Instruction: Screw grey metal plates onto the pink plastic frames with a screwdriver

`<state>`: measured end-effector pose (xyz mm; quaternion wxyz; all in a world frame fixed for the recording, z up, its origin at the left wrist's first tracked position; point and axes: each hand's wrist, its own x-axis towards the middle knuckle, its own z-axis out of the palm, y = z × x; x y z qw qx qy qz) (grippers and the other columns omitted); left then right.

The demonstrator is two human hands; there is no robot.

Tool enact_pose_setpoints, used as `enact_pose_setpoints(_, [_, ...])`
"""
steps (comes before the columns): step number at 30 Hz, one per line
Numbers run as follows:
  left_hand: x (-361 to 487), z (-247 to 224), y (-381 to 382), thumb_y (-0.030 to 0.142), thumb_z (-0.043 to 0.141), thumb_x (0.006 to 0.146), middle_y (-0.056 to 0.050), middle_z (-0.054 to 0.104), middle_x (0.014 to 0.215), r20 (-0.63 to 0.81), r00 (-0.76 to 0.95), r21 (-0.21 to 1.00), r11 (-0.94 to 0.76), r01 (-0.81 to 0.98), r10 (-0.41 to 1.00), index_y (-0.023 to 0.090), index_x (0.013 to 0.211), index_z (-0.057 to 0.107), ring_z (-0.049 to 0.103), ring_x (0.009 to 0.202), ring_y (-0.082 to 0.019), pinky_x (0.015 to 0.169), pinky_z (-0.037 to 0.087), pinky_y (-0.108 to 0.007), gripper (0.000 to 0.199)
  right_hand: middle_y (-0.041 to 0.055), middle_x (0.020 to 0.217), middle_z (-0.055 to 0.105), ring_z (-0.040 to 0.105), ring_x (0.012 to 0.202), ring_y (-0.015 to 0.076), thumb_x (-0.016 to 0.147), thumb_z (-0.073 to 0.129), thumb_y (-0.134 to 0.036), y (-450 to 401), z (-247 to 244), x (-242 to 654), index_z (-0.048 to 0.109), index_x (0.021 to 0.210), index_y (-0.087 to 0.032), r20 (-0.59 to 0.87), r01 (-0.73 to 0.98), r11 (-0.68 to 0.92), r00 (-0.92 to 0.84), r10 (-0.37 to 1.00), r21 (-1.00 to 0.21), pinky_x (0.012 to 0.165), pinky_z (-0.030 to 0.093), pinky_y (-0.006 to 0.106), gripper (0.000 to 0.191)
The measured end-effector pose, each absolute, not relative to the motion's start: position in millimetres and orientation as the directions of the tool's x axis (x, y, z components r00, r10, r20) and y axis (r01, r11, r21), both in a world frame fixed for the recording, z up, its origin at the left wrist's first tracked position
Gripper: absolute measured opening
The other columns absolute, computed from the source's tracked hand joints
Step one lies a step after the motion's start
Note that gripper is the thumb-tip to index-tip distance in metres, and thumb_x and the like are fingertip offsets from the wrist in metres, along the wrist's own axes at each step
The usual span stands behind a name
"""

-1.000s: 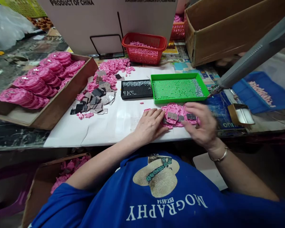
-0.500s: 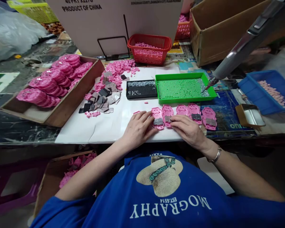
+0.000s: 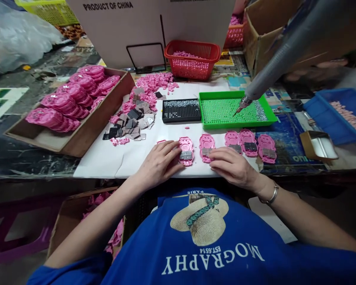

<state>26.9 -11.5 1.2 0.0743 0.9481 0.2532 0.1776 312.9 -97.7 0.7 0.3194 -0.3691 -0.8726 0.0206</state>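
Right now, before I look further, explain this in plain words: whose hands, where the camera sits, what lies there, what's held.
These are one person's bare hands. The camera, worn on that person's head, looks forward and down.

The left hand lies beside a flat pink plastic case; the right hand's fingertips are at another pink case. Whether either is gripped, I can't tell.

Beyond them are a rectangular green plastic tray and a smaller rectangular black tray. To their left is a pile of flat grey and black plates. A grey cylindrical tool with a thin tip appears above the green tray.
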Motion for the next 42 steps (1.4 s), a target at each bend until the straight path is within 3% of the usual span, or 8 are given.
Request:
enact_pose_setpoints(4, [28,0,-15,0.044,0.060,0.093,-0.018,0.058,0.136,0.355,0.795,0.197,-0.871,0.451,0.492,0.012,0.127,0.056,0.051,0.127,-0.033,0.104,0.046,-0.051,0.047,0.0147,0.120,0.066,0.060,0.116,0.0293,0.088,0.063,-0.022,-110,4,330,0.064,0.111,-0.018,0.539,0.854,0.486,-0.325,0.777,-0.186,0.098,0.051,0.050,0.023])
enact_pose_setpoints(8, [39,3,-21,0.042,0.061,0.092,-0.017,0.059,0.136,0.438,0.759,0.173,-0.874,0.455,0.482,0.015,0.126,0.057,0.052,0.126,-0.033,0.106,0.044,-0.053,0.043,0.0175,0.135,0.060,0.051,0.130,0.0375,0.091,0.059,-0.033,-121,-3,342,0.060,0.126,-0.016,0.405,0.964,0.250,-0.194,0.893,-0.089,0.106,0.043,0.059,0.039])
enact_pose_setpoints(14, [76,5,-26,0.047,0.060,0.092,-0.018,0.051,0.144,0.365,0.814,0.191,-0.892,0.410,0.452,0.014,0.131,0.056,0.046,0.134,-0.036,0.111,0.039,-0.056,0.052,0.0141,0.140,0.057,0.047,0.135,0.0345,0.095,0.052,-0.033,-122,-16,332,0.054,0.136,-0.018,0.350,0.944,0.310,-0.253,0.902,-0.116,0.111,0.039,0.058,0.044])
enact_pose_setpoints(20, [92,2,-25,0.041,0.054,0.096,-0.015,0.062,0.130,0.348,0.832,0.169,-0.902,0.398,0.432,0.014,0.126,0.060,0.055,0.121,-0.031,0.106,0.043,-0.052,0.041,0.0127,0.133,0.062,0.056,0.126,0.0288,0.096,0.050,-0.031,-105,1,332,0.058,0.130,-0.020,0.420,0.899,0.401,-0.300,0.857,-0.176,0.106,0.046,0.052,0.036])
enact_pose_setpoints(24, [91,2,-25,0.039,0.053,0.097,-0.015,0.062,0.128,0.369,0.830,0.144,-0.908,0.393,0.418,0.012,0.123,0.061,0.055,0.119,-0.031,0.105,0.044,-0.049,0.039,0.0157,0.127,0.064,0.057,0.121,0.0270,0.097,0.047,-0.025,-59,20,345,0.061,0.125,-0.013,0.437,0.938,0.344,-0.294,0.850,-0.038,0.104,0.047,0.044,0.034])
enact_pose_setpoints(31, [87,1,-24,0.033,0.051,0.098,-0.013,0.064,0.126,0.364,0.833,0.130,-0.908,0.398,0.417,0.014,0.122,0.061,0.057,0.116,-0.029,0.103,0.045,-0.047,0.033,0.0100,0.082,0.069,0.060,0.081,0.0266,0.091,0.056,-0.025,-13,30,364,0.070,0.088,-0.017,0.249,0.944,0.306,-0.329,0.911,0.125,0.066,0.044,0.038,0.017])
enact_pose_setpoints(37, [90,2,-24,0.039,0.051,0.098,-0.014,0.064,0.124,0.363,0.831,0.122,-0.906,0.406,0.422,0.013,0.119,0.061,0.059,0.111,-0.028,0.101,0.045,-0.047,0.035,0.0127,0.086,0.069,0.058,0.080,0.0262,0.094,0.052,-0.028,-7,26,376,0.072,0.091,-0.015,0.262,0.968,0.208,-0.239,0.935,0.139,0.062,0.035,0.036,0.024])
enact_pose_setpoints(42, [91,2,-24,0.040,0.052,0.098,-0.013,0.065,0.123,0.352,0.834,0.118,-0.904,0.411,0.425,0.012,0.118,0.061,0.060,0.109,-0.027,0.102,0.045,-0.048,0.036,0.0106,0.092,0.072,0.059,0.083,0.0238,0.095,0.045,-0.017,6,22,376,0.070,0.112,-0.016,0.243,0.966,0.235,-0.256,0.936,0.111,0.069,0.039,0.035,0.031])
